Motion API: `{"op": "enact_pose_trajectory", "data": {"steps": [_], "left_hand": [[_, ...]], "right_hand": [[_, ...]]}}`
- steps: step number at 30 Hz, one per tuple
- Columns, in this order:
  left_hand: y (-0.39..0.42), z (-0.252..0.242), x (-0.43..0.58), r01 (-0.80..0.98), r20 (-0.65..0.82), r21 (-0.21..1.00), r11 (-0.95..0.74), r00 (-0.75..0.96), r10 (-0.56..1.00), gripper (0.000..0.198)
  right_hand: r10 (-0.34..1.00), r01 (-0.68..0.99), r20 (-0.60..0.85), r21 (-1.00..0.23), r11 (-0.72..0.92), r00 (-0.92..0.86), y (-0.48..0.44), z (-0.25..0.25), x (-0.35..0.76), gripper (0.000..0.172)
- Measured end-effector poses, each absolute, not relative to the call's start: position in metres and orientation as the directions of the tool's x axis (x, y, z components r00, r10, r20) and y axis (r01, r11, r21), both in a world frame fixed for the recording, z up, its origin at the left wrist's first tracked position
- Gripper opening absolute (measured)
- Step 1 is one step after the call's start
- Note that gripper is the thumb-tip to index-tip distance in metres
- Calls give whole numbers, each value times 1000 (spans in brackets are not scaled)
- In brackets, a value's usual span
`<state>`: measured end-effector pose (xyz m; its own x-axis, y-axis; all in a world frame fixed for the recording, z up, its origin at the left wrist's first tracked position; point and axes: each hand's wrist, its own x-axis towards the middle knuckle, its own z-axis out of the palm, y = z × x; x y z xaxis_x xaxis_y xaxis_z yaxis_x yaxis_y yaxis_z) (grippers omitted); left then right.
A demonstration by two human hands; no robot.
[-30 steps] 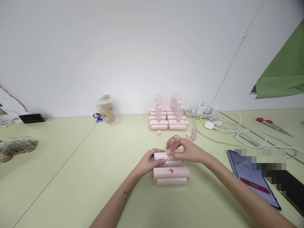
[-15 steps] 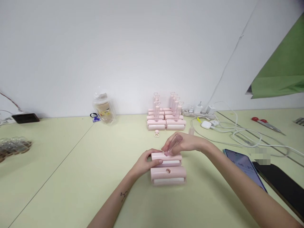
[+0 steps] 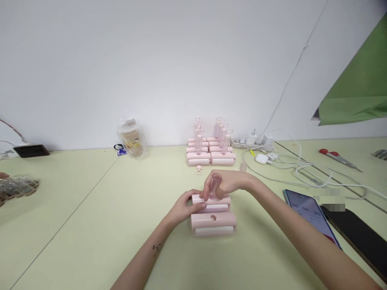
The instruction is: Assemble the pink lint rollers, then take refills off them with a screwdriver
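My left hand (image 3: 186, 205) grips the left end of a pink roller head (image 3: 223, 200) with a white strip along its front, thumb on top. My right hand (image 3: 225, 184) is closed around a clear pink tube (image 3: 215, 184), which stands nearly upright on the middle of that head. Its lower end is partly hidden by my fingers, so I cannot tell how deep it sits. Just in front lies a second pink roller head (image 3: 201, 220) with a bare round hole in its top. Beyond my hands lies a small pink heart-shaped cap (image 3: 198, 170).
Several pink rollers with upright handles (image 3: 223, 157) stand by the wall. To the right are white cables (image 3: 305, 165), red-handled scissors (image 3: 338, 157), a lit phone (image 3: 308, 213) and a dark phone (image 3: 356, 233). A bagged cup (image 3: 133, 141) and clear items (image 3: 18, 187) are at left.
The tube in my right hand has swung from a rightward slant to nearly upright on the roller head. My left hand keeps its grip on the head.
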<state>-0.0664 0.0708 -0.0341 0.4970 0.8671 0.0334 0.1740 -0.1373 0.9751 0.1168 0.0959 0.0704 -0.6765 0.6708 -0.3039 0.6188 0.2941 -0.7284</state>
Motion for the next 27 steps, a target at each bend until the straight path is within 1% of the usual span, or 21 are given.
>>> {"op": "enact_pose_trajectory", "data": {"steps": [2,4,6,8,9,10,13,14,15,20,24,26,27], "left_hand": [[72,-35,-66,168,33,977,-135,503,864,34],[73,-37,-67,157,36,978,-135,510,859,38],[74,-39,-67,144,48,979,-142,516,855,39],[75,-40,-66,133,60,980,-150,520,852,37],[75,-40,-66,128,65,980,-153,522,851,36],[74,-39,-66,124,68,980,-155,523,850,35],[74,-38,-66,117,74,981,-157,523,849,34],[74,-38,-66,115,74,981,-156,523,849,34],[74,-38,-66,113,74,981,-155,523,849,34],[75,-41,-66,103,75,983,-150,520,851,35],[75,-43,-66,97,78,984,-150,519,851,35],[74,-42,-66,100,82,983,-155,515,853,35],[74,-41,-67,103,84,982,-159,514,854,34]], "right_hand": [[668,606,-292,-738,297,-684,95,66,120,50],[684,595,-266,-745,301,-679,92,62,126,55],[720,582,-213,-751,312,-661,86,57,133,67],[769,554,-120,-763,334,-628,79,51,137,76],[799,536,-56,-769,347,-599,75,49,138,75],[829,520,14,-773,364,-558,71,46,138,69],[883,506,177,-763,402,-435,62,41,132,28],[887,505,203,-759,410,-415,60,40,129,20],[888,505,216,-756,416,-407,59,38,127,17],[893,467,230,-786,404,-386,60,32,120,15],[896,443,240,-802,399,-373,60,25,122,18],[889,431,244,-805,408,-386,61,22,125,25],[878,420,250,-802,424,-408,63,20,128,34]]}}
